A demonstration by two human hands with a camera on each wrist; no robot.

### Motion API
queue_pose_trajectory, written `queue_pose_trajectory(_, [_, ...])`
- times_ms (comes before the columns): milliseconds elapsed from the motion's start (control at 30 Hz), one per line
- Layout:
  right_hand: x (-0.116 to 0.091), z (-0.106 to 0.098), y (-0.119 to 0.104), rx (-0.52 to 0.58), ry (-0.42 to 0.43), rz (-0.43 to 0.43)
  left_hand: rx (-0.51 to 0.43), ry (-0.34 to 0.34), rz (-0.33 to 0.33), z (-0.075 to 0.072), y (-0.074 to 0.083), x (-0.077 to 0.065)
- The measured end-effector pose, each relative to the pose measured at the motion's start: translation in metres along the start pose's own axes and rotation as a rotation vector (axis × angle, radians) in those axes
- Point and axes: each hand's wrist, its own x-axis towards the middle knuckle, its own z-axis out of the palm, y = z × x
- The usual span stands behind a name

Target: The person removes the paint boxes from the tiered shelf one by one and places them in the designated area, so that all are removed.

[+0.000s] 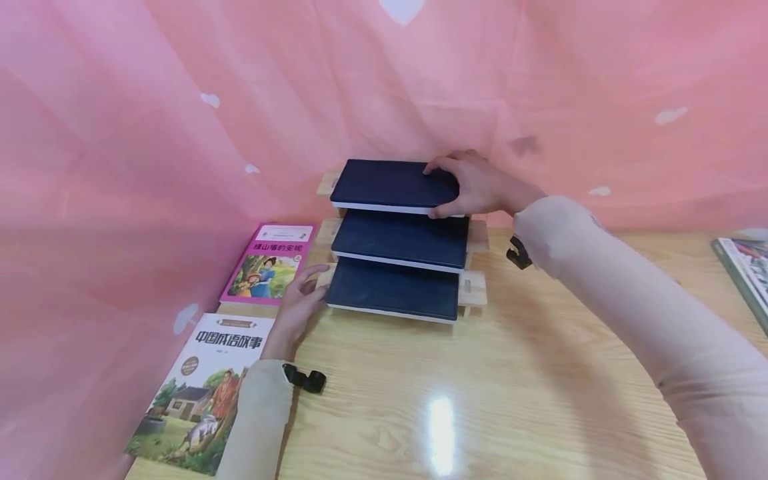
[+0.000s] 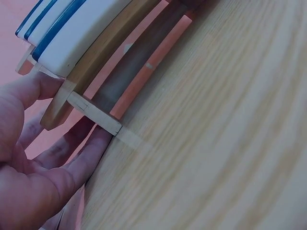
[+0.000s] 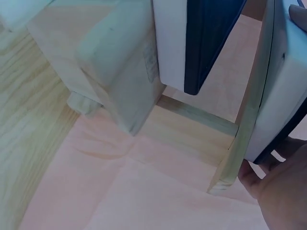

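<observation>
Three dark blue notebooks with white edges lie one per level on a stepped wooden rack [image 1: 473, 288]. At the top notebook [image 1: 384, 181], my right hand [image 1: 478, 185] grips the right end, thumb at the front edge and fingers over the cover. Below it are the middle notebook [image 1: 396, 237] and the lowest notebook [image 1: 393, 288]. My left hand [image 1: 298, 303] holds the rack's lower left end. In the left wrist view its fingers bend around the wooden slat [image 2: 60, 105] and the foot bar [image 2: 96, 114]. The right wrist view shows the right hand [image 3: 288, 187] beside the top level.
Left of the rack lie a pink-bordered picture book [image 1: 267, 263] and a white-topped storybook [image 1: 201, 393]. Another book [image 1: 747, 273] is at the far right. Pink cloth [image 1: 420, 80] hangs behind the wooden table [image 1: 384, 400].
</observation>
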Motion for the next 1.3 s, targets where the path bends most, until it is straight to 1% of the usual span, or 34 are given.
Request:
queue_pose_trajectory(200, [-0.007, 0.005, 0.002, 0.032, 0.04, 0.012, -0.025, -0.022, 0.018, 0.0, -0.001, 0.002])
queue_pose_trajectory(300, [-0.012, 0.006, 0.001, 0.037, 0.069, 0.014, -0.017, -0.021, 0.023, 0.001, -0.001, 0.004])
queue_pose_trajectory(433, [-0.021, 0.01, -0.001, 0.03, 0.132, 0.024, -0.015, -0.031, 0.03, 0.003, -0.002, 0.008])
queue_pose_trajectory(500, [-0.026, 0.013, -0.003, 0.023, 0.17, 0.034, -0.031, -0.039, 0.031, 0.003, -0.003, 0.009])
queue_pose_trajectory(600, [-0.034, 0.018, -0.009, 0.021, 0.221, 0.047, -0.034, -0.042, 0.031, 0.003, -0.003, 0.009])
queue_pose_trajectory(767, [-0.045, 0.024, -0.02, 0.028, 0.274, 0.075, 0.018, -0.032, 0.029, -0.001, -0.001, 0.006])
queue_pose_trajectory(933, [-0.055, 0.027, -0.029, 0.05, 0.322, 0.077, 0.033, -0.021, 0.021, -0.01, 0.001, 0.005])
queue_pose_trajectory(1067, [-0.068, 0.029, -0.033, 0.088, 0.381, 0.068, 0.035, -0.027, 0.006, -0.016, 0.001, 0.004])
queue_pose_trajectory(1200, [-0.086, 0.03, -0.038, 0.119, 0.45, 0.087, 0.03, -0.024, -0.007, -0.019, -0.001, 0.004])
queue_pose_trajectory(1300, [-0.1, 0.029, -0.04, 0.134, 0.501, 0.104, 0.026, -0.028, 0.003, -0.019, -0.001, 0.004])
